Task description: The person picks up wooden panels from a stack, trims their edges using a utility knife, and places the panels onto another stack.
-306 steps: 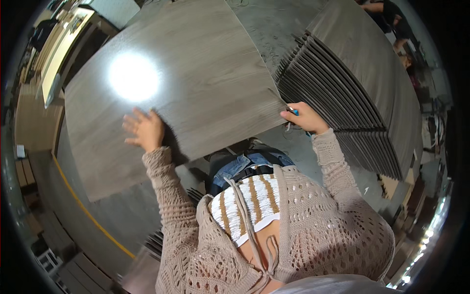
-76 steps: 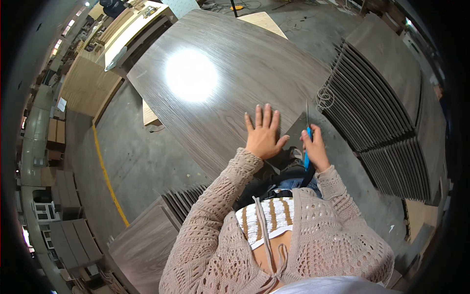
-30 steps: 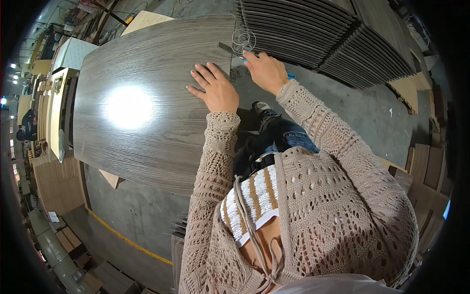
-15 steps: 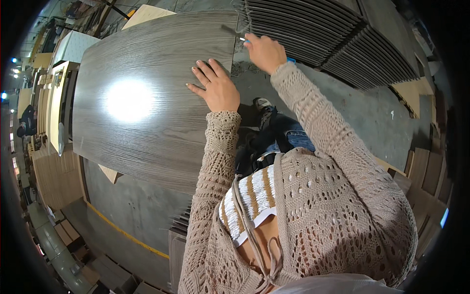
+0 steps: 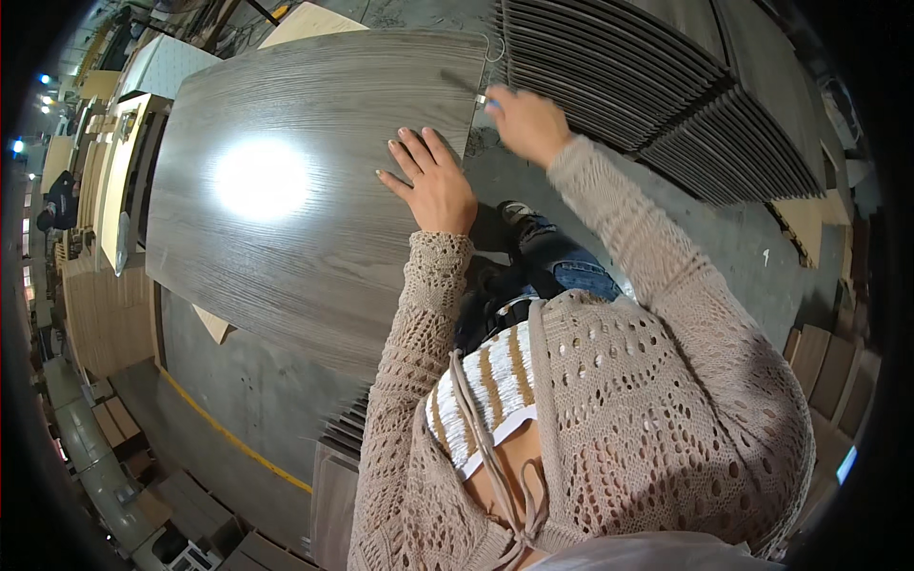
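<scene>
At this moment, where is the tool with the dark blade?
In the head view, the right hand holds the tool across the right edge of the board, beyond the left hand.

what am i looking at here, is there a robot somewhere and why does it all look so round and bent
No robot: these are a person's own two bare hands. All the pictures come from one fisheye camera worn on the head, looking down, so straight edges bend toward the rim. Left in the picture is the person's left.

The big grey-brown sheet is a panel; the bright disc on it looks like reflected light. The left hand rests spread on the panel. The right hand grips a tool, its dark blade reaching over the panel's right edge; blur hides whether they touch. Near the far right corner is a thin pale curl, material unclear. Off to the right stands a stack of similar-looking panels.
</scene>
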The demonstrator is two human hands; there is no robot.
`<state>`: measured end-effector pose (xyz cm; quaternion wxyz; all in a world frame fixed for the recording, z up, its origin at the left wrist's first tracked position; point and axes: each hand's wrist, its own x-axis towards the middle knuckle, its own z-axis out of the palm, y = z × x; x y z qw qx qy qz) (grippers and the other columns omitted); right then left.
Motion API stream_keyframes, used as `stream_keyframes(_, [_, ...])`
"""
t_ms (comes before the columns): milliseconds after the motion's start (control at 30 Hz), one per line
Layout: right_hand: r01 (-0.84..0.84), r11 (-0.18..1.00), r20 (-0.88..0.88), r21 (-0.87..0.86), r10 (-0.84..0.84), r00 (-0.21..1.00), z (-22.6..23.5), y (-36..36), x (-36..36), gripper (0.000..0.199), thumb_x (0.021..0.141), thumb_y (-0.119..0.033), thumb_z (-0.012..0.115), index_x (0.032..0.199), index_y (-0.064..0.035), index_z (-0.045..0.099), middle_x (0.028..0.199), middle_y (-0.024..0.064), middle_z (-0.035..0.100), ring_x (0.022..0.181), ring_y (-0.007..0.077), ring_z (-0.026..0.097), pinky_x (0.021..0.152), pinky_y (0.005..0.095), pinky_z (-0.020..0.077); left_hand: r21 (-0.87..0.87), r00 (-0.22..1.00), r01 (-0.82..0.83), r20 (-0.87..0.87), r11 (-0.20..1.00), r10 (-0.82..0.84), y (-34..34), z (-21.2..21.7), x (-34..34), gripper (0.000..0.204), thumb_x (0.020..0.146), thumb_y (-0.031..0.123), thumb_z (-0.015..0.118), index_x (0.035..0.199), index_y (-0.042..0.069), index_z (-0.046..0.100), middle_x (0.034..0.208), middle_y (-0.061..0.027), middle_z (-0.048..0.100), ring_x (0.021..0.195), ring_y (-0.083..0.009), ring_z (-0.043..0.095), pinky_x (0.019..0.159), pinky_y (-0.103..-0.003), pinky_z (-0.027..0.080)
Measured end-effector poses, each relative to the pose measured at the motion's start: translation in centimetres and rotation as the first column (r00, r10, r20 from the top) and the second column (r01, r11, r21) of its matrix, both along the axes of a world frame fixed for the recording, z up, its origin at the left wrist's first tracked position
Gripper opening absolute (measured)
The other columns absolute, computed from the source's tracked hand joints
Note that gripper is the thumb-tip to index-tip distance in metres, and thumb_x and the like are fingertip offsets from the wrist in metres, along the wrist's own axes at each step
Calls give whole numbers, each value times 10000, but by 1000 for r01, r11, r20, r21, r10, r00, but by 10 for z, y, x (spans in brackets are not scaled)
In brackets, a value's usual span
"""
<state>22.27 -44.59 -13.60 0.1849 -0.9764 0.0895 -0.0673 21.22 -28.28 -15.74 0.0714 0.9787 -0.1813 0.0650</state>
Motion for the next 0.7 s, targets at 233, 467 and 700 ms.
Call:
stream_keyframes(233, [93, 994, 62, 62, -96, 993, 6, 32, -52, 210, 894, -295, 492, 1021, -133, 532, 793, 177, 611, 661, 382, 616, 589, 466, 500, 6, 994, 0, 110, 1000, -1, -16, -2, 26, 695, 789, 155, 549, 1337, -125, 226, 1407, -315, 225, 1319, -469, 201, 1013, -644, 160])
stream_keyframes(467, [73, 995, 53, 73, -77, 996, 4, 27, -70, 227, 889, -299, 497, 1030, -128, 548, 760, 180, 617, 661, 380, 620, 600, 467, 502, 122, 990, 38, 129, 992, -54, -30, 0, 20, 675, 808, 178, 542, 1340, -111, 243, 1411, -305, 230, 1313, -463, 223, 1010, -642, 175])
stream_keyframes(700, [88, 994, 10, 62, -89, 996, 15, 17, -79, 270, 898, -309, 491, 1089, -139, 579, 775, 155, 636, 662, 363, 614, 605, 455, 499, 114, 985, 35, 164, 993, -53, -36, 3, 13, 645, 810, 167, 538, 1333, -105, 275, 1409, -298, 241, 1308, -460, 235, 1004, -648, 190])
